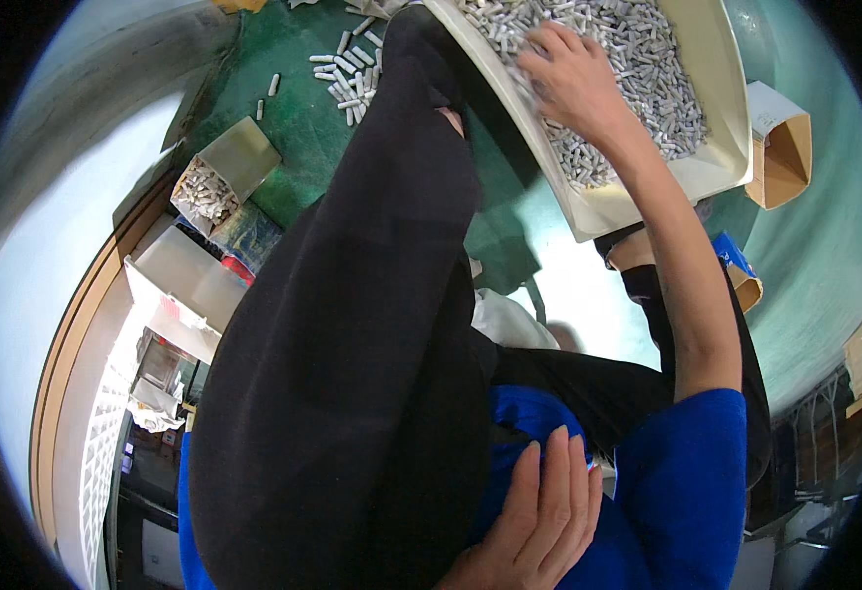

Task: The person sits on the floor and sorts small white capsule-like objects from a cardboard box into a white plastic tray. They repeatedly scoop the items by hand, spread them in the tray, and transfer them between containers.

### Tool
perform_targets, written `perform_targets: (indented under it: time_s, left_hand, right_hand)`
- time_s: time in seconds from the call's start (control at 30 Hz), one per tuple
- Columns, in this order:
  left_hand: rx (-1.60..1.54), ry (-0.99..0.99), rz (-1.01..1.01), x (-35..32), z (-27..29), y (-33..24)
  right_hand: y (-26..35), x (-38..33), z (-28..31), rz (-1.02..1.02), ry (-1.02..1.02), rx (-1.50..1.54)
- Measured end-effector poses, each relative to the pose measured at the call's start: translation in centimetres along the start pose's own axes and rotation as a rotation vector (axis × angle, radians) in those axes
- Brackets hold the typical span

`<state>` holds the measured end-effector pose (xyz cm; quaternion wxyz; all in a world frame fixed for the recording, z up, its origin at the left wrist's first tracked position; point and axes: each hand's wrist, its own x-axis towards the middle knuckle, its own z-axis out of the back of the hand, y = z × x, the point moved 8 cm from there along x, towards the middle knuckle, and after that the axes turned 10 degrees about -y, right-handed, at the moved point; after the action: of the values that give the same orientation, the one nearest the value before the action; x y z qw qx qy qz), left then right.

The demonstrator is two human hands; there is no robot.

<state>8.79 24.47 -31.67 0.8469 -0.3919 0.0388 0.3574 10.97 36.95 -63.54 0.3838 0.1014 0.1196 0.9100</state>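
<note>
- Small grey cylinders (pixel 637 69) fill the cream tray (pixel 721 88), upper right of the frame.
- Right hand (pixel 573 79) presses into them, fingers spread, clamped on nothing.
- Left hand (pixel 544 511) lies flat and open on blue cloth (pixel 686 492), bottom centre.
- Loose cylinders (pixel 350 71) dot the green worktop (pixel 293 118), upper left.

Shallow cream plastic tray (pixel 721 59): smooth, slightly glossy walls. Small grey cylindrical pieces (pixel 647 69) filling it: matt, metal-like, material not certain. Green mat (pixel 298 118): matt, felt-like cloth. Open brown cardboard box (pixel 785 157): dull paper board. Black sleeve (pixel 352 374): matt, soft cloth. Blue garment (pixel 686 492): matt woven cloth.
</note>
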Motion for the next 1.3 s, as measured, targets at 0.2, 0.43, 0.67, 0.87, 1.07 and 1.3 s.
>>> perform_targets:
  time_s: [0.2,0.43,0.67,0.87,1.07,1.3]
  left_hand:
    - [0.011,-0.043,0.032,-0.1,0.7,0.9]
    - [0.002,-0.049,0.047,-0.1,0.4,0.7]
    - [0.031,-0.072,0.037,0.3,0.4,0.6]
    - [0.059,-0.169,0.111,-0.5,-0.1,0.5]
    - [0.053,-0.159,0.072,-0.8,0.0,0.3]
    - [0.039,-0.109,0.086,-0.4,-0.1,0.3]
  right_hand:
    - [-10.6,-6.9,0.7,-0.384,0.212,0.087]
    - [-8.9,6.5,4.8,-0.253,-0.100,0.232]
    - [0.8,9.1,0.7,-0.185,0.279,-0.008]
    - [-6.5,-3.9,1.6,-0.076,0.010,0.087]
    - [-13.6,-9.7,4.6,-0.951,0.087,0.357]
    - [-14.7,-11.5,2.5,-1.124,0.087,0.785]
